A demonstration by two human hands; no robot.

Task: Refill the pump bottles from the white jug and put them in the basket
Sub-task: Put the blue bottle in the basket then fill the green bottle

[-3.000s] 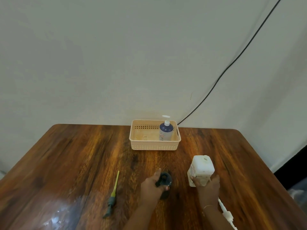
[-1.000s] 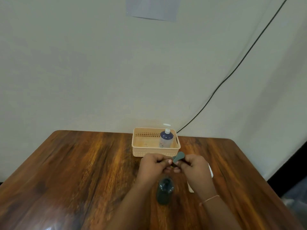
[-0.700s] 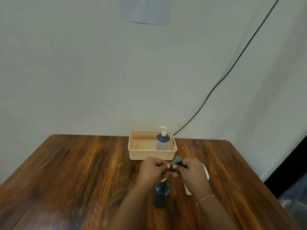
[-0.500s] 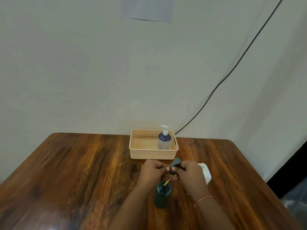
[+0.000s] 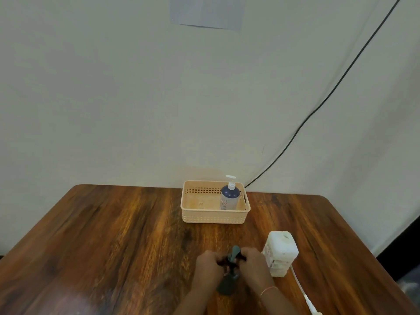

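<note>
Dark green pump bottle (image 5: 227, 284): small, translucent, upright on the wooden table (image 5: 113, 242) near its front edge, just left of the white jug; its neck and shoulders are covered by the two hands. Grey-green pump head (image 5: 235, 251): stands at the bottle's top, its nozzle rising between the hands; the collar beneath is blurred. Left hand (image 5: 209, 264): closed on the pump collar from the left. Right hand (image 5: 253, 262): closed on the same collar from the right, a thin band on the wrist. White jug (image 5: 280, 252): squarish, cloudy plastic, round open mouth on top, upright just right of the right hand; its label is unreadable. White pump with tube (image 5: 303, 292): lies on the table behind the jug, cut off by the lower frame edge. Peach basket (image 5: 213, 215): perforated walls, at the table's far edge against the wall. Blue pump bottle (image 5: 229, 197): white pump, stands upright in the basket's right end; label too small to read.
</note>
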